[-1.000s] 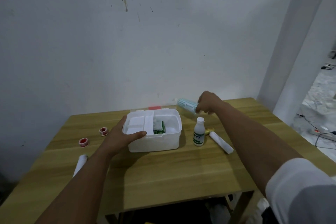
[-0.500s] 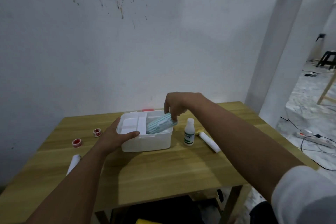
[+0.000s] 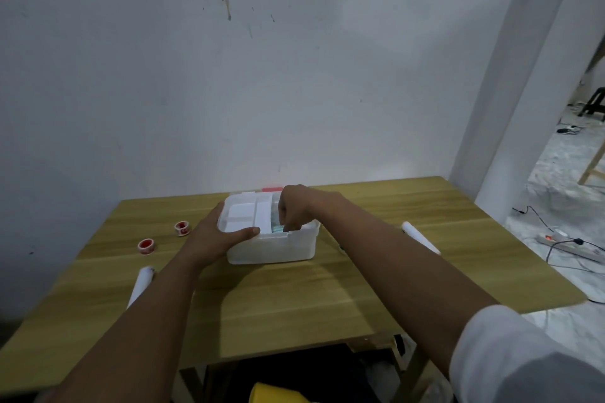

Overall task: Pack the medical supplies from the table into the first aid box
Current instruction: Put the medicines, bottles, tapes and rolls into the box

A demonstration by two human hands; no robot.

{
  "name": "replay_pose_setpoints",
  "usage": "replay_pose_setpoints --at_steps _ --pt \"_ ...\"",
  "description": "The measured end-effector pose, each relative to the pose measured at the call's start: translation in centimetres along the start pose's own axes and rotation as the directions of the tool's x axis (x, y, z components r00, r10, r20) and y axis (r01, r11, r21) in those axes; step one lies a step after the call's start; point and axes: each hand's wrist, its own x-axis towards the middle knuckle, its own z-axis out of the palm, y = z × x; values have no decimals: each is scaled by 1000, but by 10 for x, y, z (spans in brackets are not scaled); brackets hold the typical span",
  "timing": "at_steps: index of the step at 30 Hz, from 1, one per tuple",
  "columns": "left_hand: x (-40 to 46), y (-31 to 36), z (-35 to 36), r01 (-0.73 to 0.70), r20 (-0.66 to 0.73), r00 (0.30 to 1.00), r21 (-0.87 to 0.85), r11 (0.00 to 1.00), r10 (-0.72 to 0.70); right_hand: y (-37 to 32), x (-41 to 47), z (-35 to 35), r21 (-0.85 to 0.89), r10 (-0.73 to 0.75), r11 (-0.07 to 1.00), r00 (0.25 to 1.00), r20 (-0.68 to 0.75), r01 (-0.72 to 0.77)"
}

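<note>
A: White first aid box (image 3: 271,244) sits mid-desk (image 3: 294,304), left hand (image 3: 214,237) braced on its left side, thumb along the front rim, fingers wrapped round the corner.

B: And the right hand (image 3: 296,211) is dipped into the box's right compartment, fingers pinched on a pale teal packet (image 3: 277,228) down inside.

A: Left of the box: two red tape rolls (image 3: 146,245) and a white roll (image 3: 140,283). Right of it, another white roll (image 3: 420,237).

White first aid box (image 3: 271,247) open, centre frame; teal pack (image 3: 277,228) inside; red tape rolls (image 3: 146,246), white rolls (image 3: 140,285) lie left/right.
</note>
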Motion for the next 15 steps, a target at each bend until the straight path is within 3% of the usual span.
replay_pose_setpoints --at_steps 10,15 --pt "1 -1 1 27 -19 999 16 1000 -26 1 8 23 6 67 998 997 -40 -67" --pt "2 10 -3 104 6 995 -3 995 -104 -4 -5 13 90 58 995 991 -118 -47"
